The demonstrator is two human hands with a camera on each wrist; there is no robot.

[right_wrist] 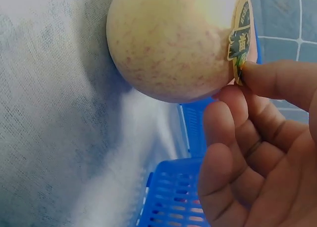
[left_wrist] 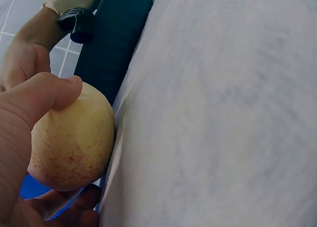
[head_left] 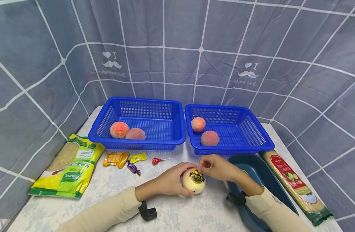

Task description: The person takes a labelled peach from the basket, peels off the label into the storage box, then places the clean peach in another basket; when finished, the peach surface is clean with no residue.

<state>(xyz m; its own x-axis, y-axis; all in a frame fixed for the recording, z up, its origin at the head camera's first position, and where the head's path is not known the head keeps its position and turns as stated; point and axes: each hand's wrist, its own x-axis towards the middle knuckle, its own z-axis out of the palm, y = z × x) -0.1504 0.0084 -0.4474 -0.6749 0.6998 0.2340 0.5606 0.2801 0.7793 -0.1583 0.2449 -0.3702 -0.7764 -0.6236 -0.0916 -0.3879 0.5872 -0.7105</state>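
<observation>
A pale yellow peach with reddish speckles rests on the table in front of me. My left hand grips it from the left, thumb on the near side and fingers behind, as the left wrist view also shows. A black and gold sticker lies on the peach's skin. At the edge of that sticker, my right hand pinches with thumb and index finger, its other fingers curled beside the peach. Whether the sticker's edge is lifted is hard to tell.
Behind stand a left blue basket and a right blue basket, each holding two peaches. Wrapped candies and a lollipop lie nearby. A yellow Knorr bag sits left; a dark teal bin and a long package lie right.
</observation>
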